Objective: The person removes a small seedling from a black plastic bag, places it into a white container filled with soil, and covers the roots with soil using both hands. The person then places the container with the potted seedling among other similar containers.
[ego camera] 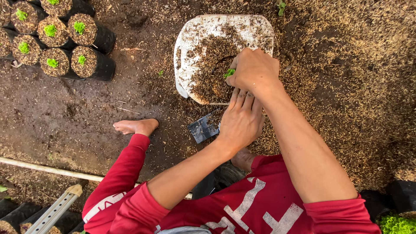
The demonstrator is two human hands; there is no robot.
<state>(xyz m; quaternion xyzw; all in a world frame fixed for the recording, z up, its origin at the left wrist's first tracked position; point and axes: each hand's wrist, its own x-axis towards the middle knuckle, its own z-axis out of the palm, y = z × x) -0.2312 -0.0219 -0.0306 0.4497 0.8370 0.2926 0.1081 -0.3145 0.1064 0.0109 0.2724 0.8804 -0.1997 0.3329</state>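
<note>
My right hand (253,69) reaches over a white basin (195,39) heaped with brown husk mix, its fingertips pinched on a small green seedling (229,73). Just below it, my left hand (240,121) lies at the basin's near rim with its fingers together. A flat black plastic bag (202,128) sticks out from under the thumb side of the left hand, and the grip itself is hidden. Both forearms are bare below red sleeves.
Several black grow bags with green seedlings (80,47) stand at the top left on dark soil. My bare foot (136,126) rests left of the basin. A white pipe (43,168) and a perforated metal bar (56,209) lie at the lower left. Leafy green plants (396,224) sit at the bottom right.
</note>
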